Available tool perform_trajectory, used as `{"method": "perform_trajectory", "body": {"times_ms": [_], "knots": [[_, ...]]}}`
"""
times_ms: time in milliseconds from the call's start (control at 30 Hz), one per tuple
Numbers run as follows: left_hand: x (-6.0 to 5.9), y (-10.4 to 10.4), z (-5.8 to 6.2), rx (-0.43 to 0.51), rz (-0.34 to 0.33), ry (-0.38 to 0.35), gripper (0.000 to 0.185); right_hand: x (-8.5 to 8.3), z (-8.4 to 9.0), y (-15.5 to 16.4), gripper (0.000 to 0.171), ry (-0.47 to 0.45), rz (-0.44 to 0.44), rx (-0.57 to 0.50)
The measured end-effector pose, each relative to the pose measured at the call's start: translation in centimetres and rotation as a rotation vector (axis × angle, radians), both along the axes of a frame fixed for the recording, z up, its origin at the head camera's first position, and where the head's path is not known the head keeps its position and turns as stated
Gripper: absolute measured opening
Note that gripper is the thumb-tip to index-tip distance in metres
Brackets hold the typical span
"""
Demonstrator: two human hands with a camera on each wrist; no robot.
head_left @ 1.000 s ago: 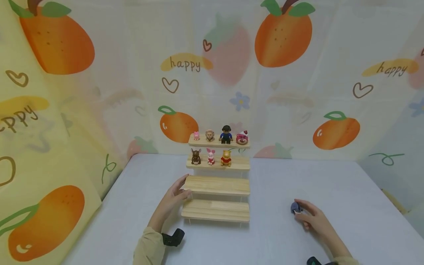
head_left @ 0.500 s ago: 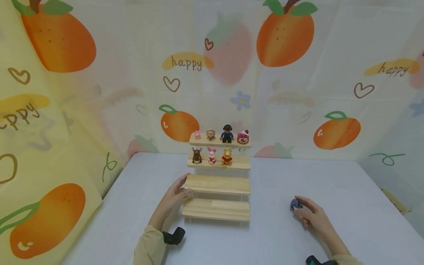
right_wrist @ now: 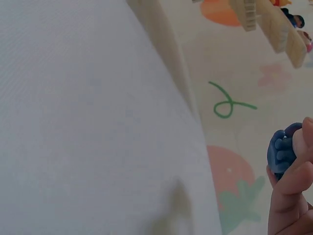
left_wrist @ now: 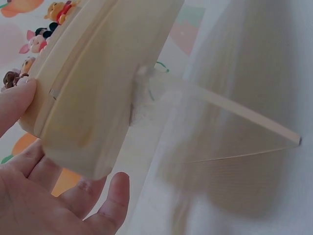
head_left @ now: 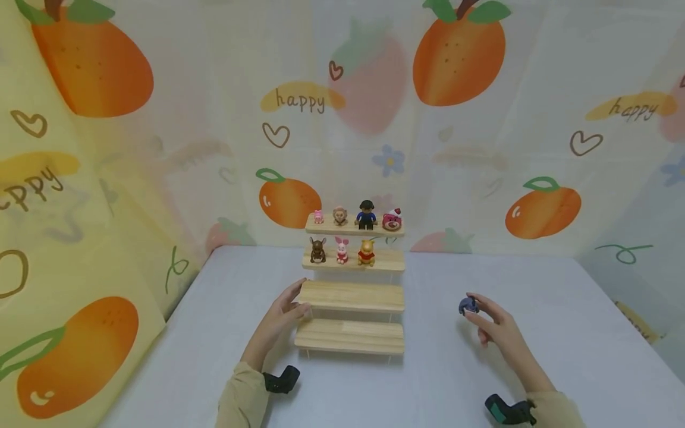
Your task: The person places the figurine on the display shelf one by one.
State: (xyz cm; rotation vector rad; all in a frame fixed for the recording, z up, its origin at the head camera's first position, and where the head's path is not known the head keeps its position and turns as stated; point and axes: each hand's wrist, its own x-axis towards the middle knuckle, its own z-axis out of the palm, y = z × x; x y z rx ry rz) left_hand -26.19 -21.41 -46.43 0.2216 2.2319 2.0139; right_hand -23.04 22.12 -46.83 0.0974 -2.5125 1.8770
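Note:
My left hand (head_left: 280,312) grips the left end of the third plank from the top of a tiered wooden display shelf (head_left: 350,295). In the left wrist view, the thumb (left_wrist: 18,100) lies along the plank's edge and the other fingers are around its end. To the right of the shelf, my right hand (head_left: 500,327) pinches a small blue figurine (head_left: 468,305) between thumb and fingers, above the white table. The right wrist view shows the blue figurine (right_wrist: 282,151) partly hidden by the fingers.
On the top tier stand several figurines, among them a figure in a blue top (head_left: 366,216) and a pink bear head (head_left: 392,220). The second tier holds a brown figure (head_left: 317,252), a piglet (head_left: 341,252) and a yellow bear (head_left: 366,254). A fruit-print cloth (head_left: 460,154) hangs behind.
My right hand has risen forward and slightly left, carrying the blue figurine. The left hand stays at the shelf's end.

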Motion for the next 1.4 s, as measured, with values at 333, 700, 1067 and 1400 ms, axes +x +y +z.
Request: {"method": "perform_trajectory", "body": {"times_ms": [333,700,1067,1400], "knots": [[0.1,-0.1,-0.1,-0.002,0.009,0.016,0.064,-1.4,2.5,-2.1,0.043,0.1,0.073,-0.039],[0.1,-0.2,-0.2,-0.016,0.0,0.028,0.064,-2.5,6.4,-6.0,0.047,0.103,0.121,-0.027],[0.1,-0.2,-0.3,-0.013,-0.005,0.038,0.064,-4.0,7.4,-9.0,0.049,0.093,0.138,-0.076],[0.4,-0.2,0.2,0.004,-0.018,0.037,0.062,-5.3,7.7,-10.8,0.052,0.081,0.153,-0.02]]}}
